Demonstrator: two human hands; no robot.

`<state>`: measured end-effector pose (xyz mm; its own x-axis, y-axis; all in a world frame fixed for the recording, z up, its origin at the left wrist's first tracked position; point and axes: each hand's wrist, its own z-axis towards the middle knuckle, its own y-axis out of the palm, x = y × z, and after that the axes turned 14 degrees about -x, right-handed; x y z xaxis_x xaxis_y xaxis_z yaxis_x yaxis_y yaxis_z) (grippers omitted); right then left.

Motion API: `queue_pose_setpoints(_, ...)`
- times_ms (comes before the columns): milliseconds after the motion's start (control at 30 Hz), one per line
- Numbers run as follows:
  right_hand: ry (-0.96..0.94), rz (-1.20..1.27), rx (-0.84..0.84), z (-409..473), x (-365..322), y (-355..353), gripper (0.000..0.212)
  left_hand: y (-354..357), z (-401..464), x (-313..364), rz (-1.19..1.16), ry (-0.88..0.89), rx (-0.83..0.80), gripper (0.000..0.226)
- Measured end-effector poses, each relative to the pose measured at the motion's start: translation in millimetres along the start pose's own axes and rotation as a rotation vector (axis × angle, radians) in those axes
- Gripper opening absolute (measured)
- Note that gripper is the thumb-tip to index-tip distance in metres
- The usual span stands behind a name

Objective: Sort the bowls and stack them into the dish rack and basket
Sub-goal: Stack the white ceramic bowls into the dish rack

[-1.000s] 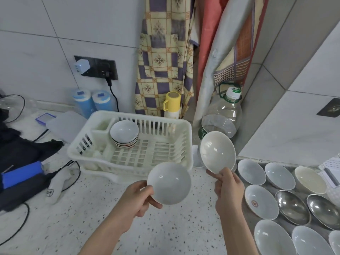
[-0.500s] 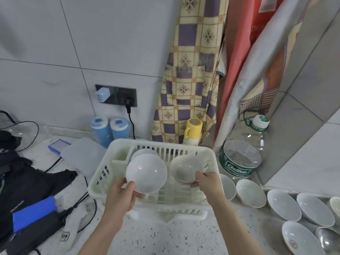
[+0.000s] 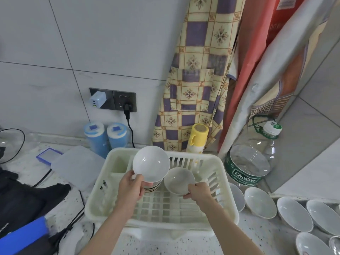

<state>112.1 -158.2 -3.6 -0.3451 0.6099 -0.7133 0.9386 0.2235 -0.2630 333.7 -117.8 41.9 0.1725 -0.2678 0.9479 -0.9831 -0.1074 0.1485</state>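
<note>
A cream plastic dish rack [image 3: 228,192] stands on the speckled counter in front of me. My left hand [image 3: 131,188] grips a white bowl [image 3: 151,163] by its near rim, tilted, right over a striped-edged stack of bowls [image 3: 152,187] in the rack's back left. My right hand [image 3: 198,193] pinches the rim of a smaller cream bowl [image 3: 179,180], low inside the rack beside that stack. Several more white bowls [image 3: 260,202] lie on the counter to the right.
A large clear water bottle [image 3: 250,166] stands right of the rack, a yellow bottle [image 3: 197,138] and two blue canisters [image 3: 105,138] behind it. A plugged cable [image 3: 128,124] hangs from the wall socket. Dark bags [image 3: 27,201] and a plastic lid [image 3: 77,166] lie to the left.
Both hands carried their bowls from above the counter into the rack. The left bowl now sits over the stack, and the right bowl has dropped lower inside the rack.
</note>
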Motion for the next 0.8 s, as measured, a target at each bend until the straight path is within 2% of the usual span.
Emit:
queue_pose_setpoints(200,-0.064,-0.014,-0.043,7,4,5,0.025,-6,7,-5,0.000,-0.001,-0.046,0.028)
queue_pose_setpoints(400,-0.017,-0.049,-0.071,13,9,2,0.031,-9,10,-10,0.027,-0.026,-0.083,0.030)
queue_pose_setpoints(533,-0.016,0.028,-0.109,12,8,0,0.032,-9,11,-12,0.032,-0.061,-0.109,0.030)
queue_pose_setpoints(800,-0.011,0.120,-0.165,8,7,-3,0.020,-8,12,-12,0.041,-0.083,-0.154,0.026)
